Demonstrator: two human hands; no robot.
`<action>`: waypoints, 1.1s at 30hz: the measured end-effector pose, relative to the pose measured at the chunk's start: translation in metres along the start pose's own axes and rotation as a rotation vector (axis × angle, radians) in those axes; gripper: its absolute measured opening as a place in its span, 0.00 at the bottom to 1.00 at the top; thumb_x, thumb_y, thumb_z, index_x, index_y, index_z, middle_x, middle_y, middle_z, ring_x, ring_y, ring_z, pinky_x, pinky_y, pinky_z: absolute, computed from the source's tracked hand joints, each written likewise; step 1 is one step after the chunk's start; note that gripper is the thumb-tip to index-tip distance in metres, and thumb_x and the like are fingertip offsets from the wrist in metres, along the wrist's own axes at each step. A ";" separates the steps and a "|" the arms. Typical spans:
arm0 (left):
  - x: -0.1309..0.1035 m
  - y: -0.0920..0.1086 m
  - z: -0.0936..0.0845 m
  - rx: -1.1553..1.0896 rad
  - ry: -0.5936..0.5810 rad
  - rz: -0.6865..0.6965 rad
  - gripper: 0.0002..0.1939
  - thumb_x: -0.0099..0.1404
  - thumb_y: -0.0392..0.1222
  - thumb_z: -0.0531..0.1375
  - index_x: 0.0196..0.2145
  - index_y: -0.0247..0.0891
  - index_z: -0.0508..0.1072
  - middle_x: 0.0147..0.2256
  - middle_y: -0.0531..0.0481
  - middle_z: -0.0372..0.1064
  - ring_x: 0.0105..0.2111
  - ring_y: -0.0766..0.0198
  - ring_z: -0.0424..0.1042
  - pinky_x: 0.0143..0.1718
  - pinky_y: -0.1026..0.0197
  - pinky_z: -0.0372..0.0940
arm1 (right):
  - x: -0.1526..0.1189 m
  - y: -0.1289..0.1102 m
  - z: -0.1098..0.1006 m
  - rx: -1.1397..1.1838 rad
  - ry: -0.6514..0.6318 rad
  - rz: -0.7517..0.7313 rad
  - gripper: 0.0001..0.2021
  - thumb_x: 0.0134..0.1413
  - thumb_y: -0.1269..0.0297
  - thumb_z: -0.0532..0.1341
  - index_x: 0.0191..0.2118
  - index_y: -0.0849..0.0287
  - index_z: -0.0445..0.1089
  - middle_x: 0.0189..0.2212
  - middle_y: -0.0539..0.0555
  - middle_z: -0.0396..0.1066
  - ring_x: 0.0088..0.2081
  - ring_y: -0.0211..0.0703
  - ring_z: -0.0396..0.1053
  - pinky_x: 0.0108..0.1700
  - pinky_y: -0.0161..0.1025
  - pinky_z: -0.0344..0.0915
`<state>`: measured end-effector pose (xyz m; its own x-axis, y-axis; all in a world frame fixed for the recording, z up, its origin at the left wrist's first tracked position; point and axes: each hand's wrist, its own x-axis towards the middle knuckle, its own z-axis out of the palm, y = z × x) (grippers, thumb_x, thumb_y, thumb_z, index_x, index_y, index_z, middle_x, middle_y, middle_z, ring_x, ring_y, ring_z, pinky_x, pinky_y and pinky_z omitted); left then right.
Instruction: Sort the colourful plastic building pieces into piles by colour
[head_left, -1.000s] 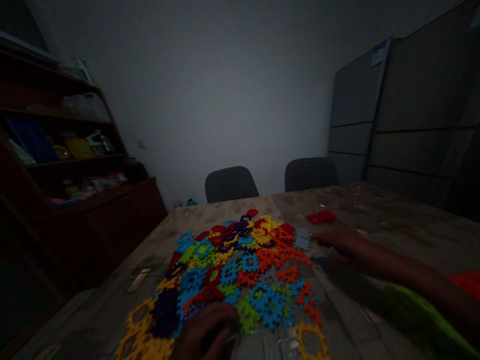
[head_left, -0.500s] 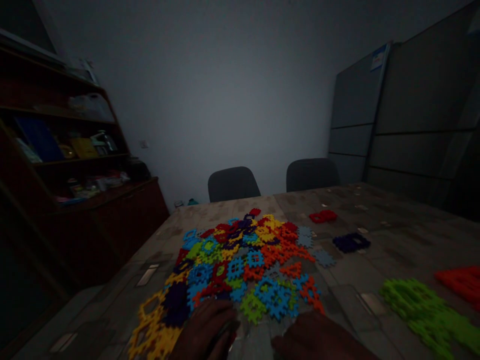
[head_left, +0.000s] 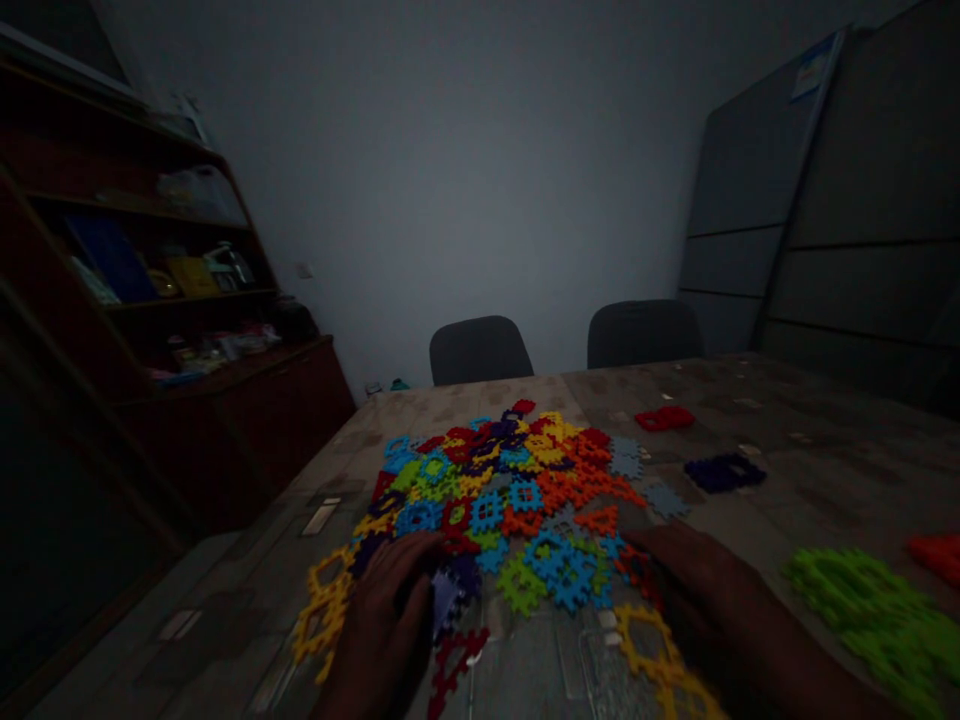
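Note:
My left hand rests at the near left edge of a heap of toothed plastic interlocking blocks. Its thumb and fingers stand apart over dark purple blocks. Just below the thumb lies a dark red triangular block. On the heap's near right side, my right hand stretches its fingers over orange-red blocks; the fingertips are dim. Beneath that hand are yellow frame-shaped blocks. More yellow blocks lie left of my left hand.
Light green blocks, a dark purple set, a red set and an orange-red set lie on the right of the table. Two chairs stand behind it. A shelf cabinet is at left.
My right hand has moved up and rightward onto the heap's edge, uncovering yellow blocks. My left hand has opened over the purple blocks, and a red triangle now shows. The view has shifted slightly.

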<state>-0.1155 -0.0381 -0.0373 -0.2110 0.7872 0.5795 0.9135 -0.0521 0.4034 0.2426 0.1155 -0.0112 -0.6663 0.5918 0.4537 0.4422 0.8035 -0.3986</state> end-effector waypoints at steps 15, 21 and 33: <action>0.010 -0.003 -0.025 0.042 0.047 0.099 0.18 0.77 0.42 0.55 0.58 0.42 0.77 0.59 0.42 0.78 0.61 0.45 0.75 0.67 0.35 0.63 | -0.042 0.015 0.083 -0.244 -0.056 -0.322 0.45 0.55 0.68 0.65 0.77 0.44 0.51 0.71 0.60 0.65 0.65 0.65 0.69 0.59 0.61 0.72; 0.025 -0.029 -0.055 0.020 -0.016 0.071 0.18 0.78 0.47 0.55 0.56 0.40 0.80 0.56 0.40 0.80 0.55 0.46 0.80 0.56 0.46 0.76 | -0.038 0.008 0.069 -0.375 0.029 -0.428 0.37 0.59 0.72 0.61 0.73 0.50 0.61 0.67 0.57 0.70 0.62 0.57 0.72 0.58 0.52 0.72; 0.002 0.006 -0.027 0.067 -0.518 0.157 0.33 0.62 0.37 0.73 0.63 0.45 0.74 0.65 0.39 0.70 0.63 0.40 0.70 0.63 0.35 0.67 | -0.023 -0.033 0.035 -0.266 -0.095 -0.397 0.28 0.57 0.71 0.62 0.64 0.52 0.73 0.64 0.57 0.74 0.61 0.55 0.73 0.61 0.52 0.71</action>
<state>-0.1198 -0.0531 -0.0146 0.1129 0.9739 0.1970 0.9441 -0.1670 0.2843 0.2223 0.0733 -0.0365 -0.8608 0.2379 0.4499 0.2731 0.9619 0.0139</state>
